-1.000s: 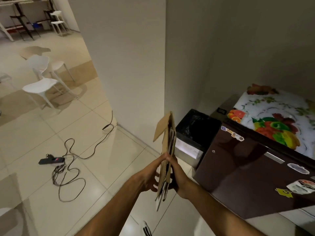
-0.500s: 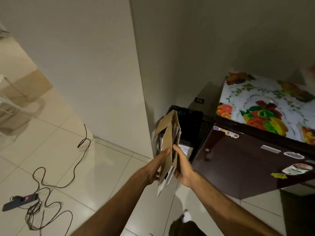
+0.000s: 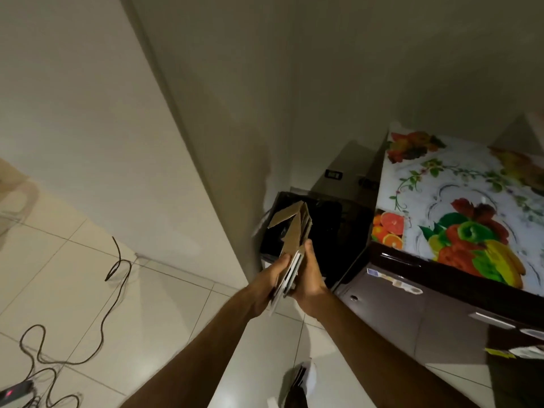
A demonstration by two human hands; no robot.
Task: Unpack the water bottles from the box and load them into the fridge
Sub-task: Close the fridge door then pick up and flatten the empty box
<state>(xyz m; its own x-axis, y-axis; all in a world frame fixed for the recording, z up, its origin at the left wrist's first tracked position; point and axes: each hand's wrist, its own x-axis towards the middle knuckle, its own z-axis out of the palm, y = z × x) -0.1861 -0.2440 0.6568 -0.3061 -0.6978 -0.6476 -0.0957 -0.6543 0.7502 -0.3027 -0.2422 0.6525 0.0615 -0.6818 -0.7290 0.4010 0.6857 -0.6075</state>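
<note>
A flattened brown cardboard box (image 3: 295,237) stands on edge between my two hands, its upper end over the black-lined bin (image 3: 332,231). My left hand (image 3: 272,278) grips its left face and my right hand (image 3: 310,278) grips its right face, thumbs along the top edge. The dark brown fridge (image 3: 412,313) stands at the right with its door closed, a fruit-patterned cover (image 3: 459,207) on its top. No water bottles are in view.
The bin sits in the corner between the white wall (image 3: 176,142) and the fridge. A black cable (image 3: 112,290) runs over the tiled floor to a power strip (image 3: 14,391) at lower left. My shoe (image 3: 300,384) shows at the bottom.
I have stepped closer to the corner. The folded box has moved forward and now hangs over the bin's opening; both hands keep the same hold.
</note>
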